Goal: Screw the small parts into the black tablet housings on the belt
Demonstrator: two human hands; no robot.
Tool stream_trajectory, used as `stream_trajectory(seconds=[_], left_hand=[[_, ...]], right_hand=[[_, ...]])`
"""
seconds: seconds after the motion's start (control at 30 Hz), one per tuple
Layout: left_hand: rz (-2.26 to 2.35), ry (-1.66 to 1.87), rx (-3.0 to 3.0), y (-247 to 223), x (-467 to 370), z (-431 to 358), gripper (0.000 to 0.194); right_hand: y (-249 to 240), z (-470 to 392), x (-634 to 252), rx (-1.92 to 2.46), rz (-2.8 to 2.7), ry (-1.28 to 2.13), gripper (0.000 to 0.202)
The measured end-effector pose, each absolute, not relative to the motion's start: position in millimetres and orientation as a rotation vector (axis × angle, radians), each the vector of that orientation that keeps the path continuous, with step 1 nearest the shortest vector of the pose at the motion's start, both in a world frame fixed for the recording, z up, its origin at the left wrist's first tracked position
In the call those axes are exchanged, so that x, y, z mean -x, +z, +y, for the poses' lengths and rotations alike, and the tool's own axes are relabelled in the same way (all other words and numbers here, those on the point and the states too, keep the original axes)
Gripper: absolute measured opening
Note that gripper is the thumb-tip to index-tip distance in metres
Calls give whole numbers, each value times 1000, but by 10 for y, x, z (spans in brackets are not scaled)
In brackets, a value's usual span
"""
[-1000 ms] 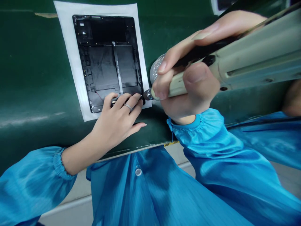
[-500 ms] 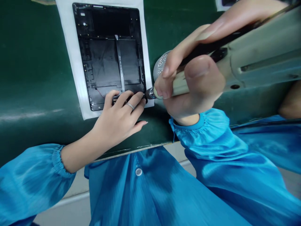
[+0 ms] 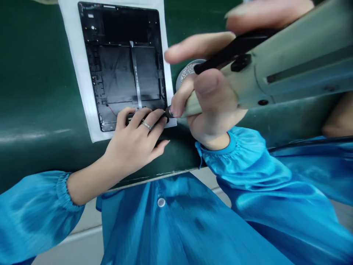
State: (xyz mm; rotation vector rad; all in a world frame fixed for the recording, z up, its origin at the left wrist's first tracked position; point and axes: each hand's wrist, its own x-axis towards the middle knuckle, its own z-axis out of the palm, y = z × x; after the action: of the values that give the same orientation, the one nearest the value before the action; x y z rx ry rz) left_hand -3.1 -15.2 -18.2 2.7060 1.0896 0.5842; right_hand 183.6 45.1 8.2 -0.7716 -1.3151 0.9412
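A black tablet housing [image 3: 122, 77] with a pale flat ribbon cable [image 3: 136, 70] lies with its inside facing up on a white sheet [image 3: 75, 70]. My left hand [image 3: 135, 138], with a ring on one finger, rests its spread fingers on the housing's lower edge, hiding part of it. My right hand [image 3: 212, 103] grips a pale electric screwdriver [image 3: 292, 70] with a black lever. Its index finger is stretched out, off the tool. The screwdriver's nose meets the housing's lower right corner beside my left fingertips; the bit's end is hidden.
Behind my right hand stands a small round dish [image 3: 190, 68] of tiny shiny screws. The green mat [image 3: 35, 92] covers the table, whose front edge [image 3: 173, 172] runs close to my body. Part of another person's arm [image 3: 339, 116] shows at the right edge.
My right index finger has lifted off the screwdriver and stretched out to the left. The tool has shifted slightly left in view. My left hand stays on the housing.
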Motion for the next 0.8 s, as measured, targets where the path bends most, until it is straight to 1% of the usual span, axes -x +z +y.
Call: stream_trajectory(seconds=[0.07,0.13,0.2,0.27,0.33,0.37,0.47,0.53,0.57,0.67,0.73,0.8], left_hand=[[1098,596,-2706,-184,29,-145,37],[1107,617,-2696,-186,32,-135,34],[1122,638,-2676,-186,40,-122,31],[1132,649,-2654,-180,51,-110,30],[1127,624,-2639,-167,60,-102,32],[1121,598,-2639,-159,63,-99,35],[1113,511,-2671,-135,68,-98,46],[1114,482,-2715,-125,71,-98,50],[1114,473,-2735,-123,73,-96,50],[1119,466,-2762,-125,81,-88,49],[1127,476,-2764,-129,85,-81,47],[1137,489,-2771,-130,84,-77,45]], right_hand=[[48,448,-1793,702,-1385,811,33],[75,420,-1784,759,-1385,741,31],[175,373,-1817,844,-1394,757,32],[301,341,-1874,859,-1481,878,33],[384,359,-1922,893,-1466,973,23],[397,392,-1937,881,-1440,962,19],[343,555,-1959,847,-1245,496,33],[278,667,-1976,856,-1185,299,35],[248,712,-1989,887,-1183,312,32],[158,810,-2038,783,-1123,355,20],[83,868,-2074,691,-1132,393,18],[3,928,-2104,611,-1147,389,28]])
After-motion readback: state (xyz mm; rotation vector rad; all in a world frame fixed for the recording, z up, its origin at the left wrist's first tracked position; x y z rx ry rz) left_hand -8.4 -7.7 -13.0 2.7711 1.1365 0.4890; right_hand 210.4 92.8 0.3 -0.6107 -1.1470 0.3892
